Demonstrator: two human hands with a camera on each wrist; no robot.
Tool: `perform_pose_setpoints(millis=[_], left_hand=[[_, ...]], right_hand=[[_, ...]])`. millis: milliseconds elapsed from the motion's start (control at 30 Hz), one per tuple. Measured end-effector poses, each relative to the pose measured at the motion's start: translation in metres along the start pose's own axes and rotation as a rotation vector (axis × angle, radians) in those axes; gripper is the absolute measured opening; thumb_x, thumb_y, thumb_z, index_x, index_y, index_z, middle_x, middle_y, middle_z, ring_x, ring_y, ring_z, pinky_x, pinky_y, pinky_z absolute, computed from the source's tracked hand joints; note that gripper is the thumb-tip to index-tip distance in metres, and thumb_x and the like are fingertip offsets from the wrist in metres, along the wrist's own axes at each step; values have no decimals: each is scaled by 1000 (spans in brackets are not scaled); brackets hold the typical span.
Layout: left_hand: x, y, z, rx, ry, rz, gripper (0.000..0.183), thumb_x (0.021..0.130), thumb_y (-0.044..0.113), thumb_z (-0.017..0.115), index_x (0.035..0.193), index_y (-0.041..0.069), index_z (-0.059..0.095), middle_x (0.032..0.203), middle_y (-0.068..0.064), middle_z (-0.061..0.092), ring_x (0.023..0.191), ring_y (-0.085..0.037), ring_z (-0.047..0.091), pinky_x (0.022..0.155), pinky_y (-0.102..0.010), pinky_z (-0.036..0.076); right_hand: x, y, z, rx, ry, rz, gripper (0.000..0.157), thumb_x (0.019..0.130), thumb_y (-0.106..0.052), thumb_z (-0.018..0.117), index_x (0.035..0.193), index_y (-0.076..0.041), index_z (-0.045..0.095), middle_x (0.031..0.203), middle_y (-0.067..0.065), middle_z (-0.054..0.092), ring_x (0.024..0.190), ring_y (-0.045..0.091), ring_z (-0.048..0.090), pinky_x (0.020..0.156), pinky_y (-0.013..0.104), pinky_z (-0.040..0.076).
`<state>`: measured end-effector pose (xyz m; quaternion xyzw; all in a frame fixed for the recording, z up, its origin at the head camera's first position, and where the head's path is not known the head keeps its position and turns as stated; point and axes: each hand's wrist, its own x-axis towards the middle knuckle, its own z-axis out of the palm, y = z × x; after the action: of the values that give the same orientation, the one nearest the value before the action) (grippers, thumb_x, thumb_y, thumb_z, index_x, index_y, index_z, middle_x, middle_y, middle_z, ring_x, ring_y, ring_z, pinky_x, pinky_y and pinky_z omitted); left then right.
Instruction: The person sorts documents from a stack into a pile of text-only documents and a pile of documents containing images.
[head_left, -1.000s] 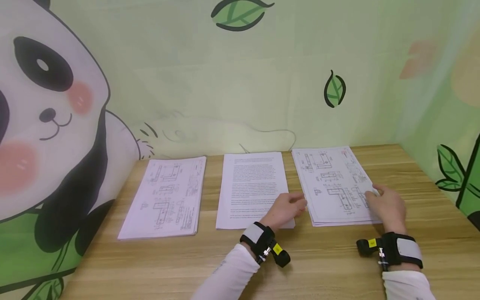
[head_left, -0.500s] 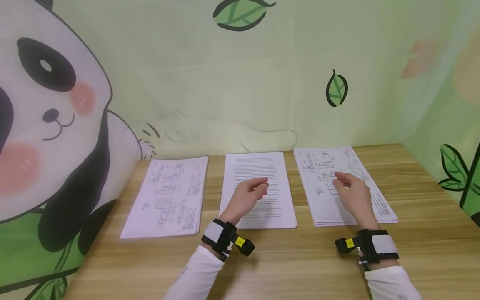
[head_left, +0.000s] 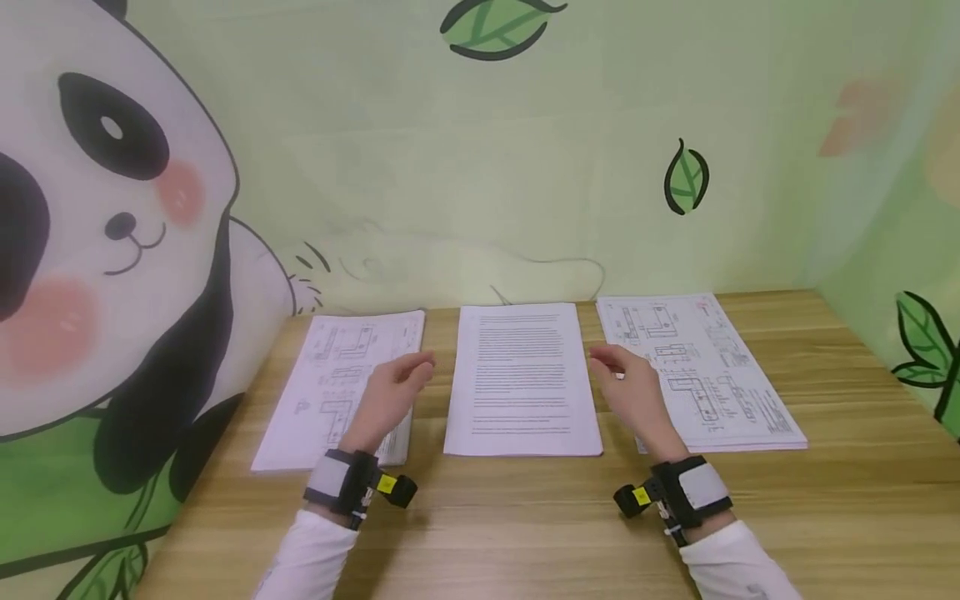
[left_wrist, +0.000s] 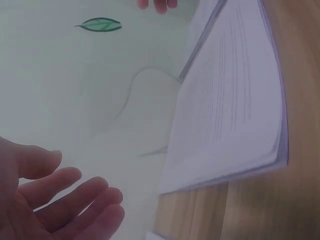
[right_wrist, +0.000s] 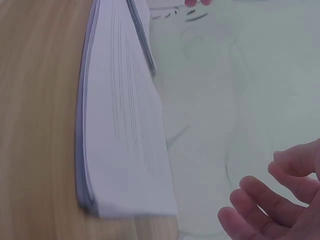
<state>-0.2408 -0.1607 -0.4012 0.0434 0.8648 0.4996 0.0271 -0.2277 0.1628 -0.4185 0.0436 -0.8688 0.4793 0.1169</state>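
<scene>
Three paper stacks lie in a row on the wooden table. The middle stack (head_left: 522,379) carries lines of printed text; the left stack (head_left: 318,400) and the right stack (head_left: 738,383) show technical drawings. My left hand (head_left: 388,398) hovers over the right side of the left stack, hiding part of it, with fingers loosely bent and nothing held. Over the left edge of the right stack is my right hand (head_left: 636,396), likewise holding nothing. In the left wrist view the fingers (left_wrist: 90,200) are spread and relaxed. The right wrist view shows relaxed fingers (right_wrist: 265,200) apart from the middle stack (right_wrist: 120,125).
The wooden table (head_left: 510,525) reaches back to a pale green cloth wall (head_left: 420,150) with leaf drawings. A large printed panda (head_left: 142,250) covers the wall at left. Each wrist wears a strap with a small black camera, the left camera (head_left: 402,492) and right camera (head_left: 630,500).
Both hands have moved left: the left from the middle stack to over the left stack, the right from the right stack's right edge to its left edge. The stacks stay in place.
</scene>
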Motion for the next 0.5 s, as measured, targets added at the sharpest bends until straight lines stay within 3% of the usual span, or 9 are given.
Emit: perform_pose_setpoints(millis=[167,500], left_hand=[[-6,-16,-25,93,28,-29,49,94,42,47,135,15,49,139,-10,51,128,-28,47,108,-52,36],[-10,-54,-64,274,67,-141,55,95,45,42,139,11,44,145,-17,43,132,-36,39,105,-57,35]], right_hand=[[0,-18,19,60,-47,0,34,94,-18,52,125,-3,57,120,17,63,108,31,57,91,47,48],[-5,-48,68,79,-106,-42,32,91,-14,55,122,-6,60,109,15,69,99,27,64,87,44,52]])
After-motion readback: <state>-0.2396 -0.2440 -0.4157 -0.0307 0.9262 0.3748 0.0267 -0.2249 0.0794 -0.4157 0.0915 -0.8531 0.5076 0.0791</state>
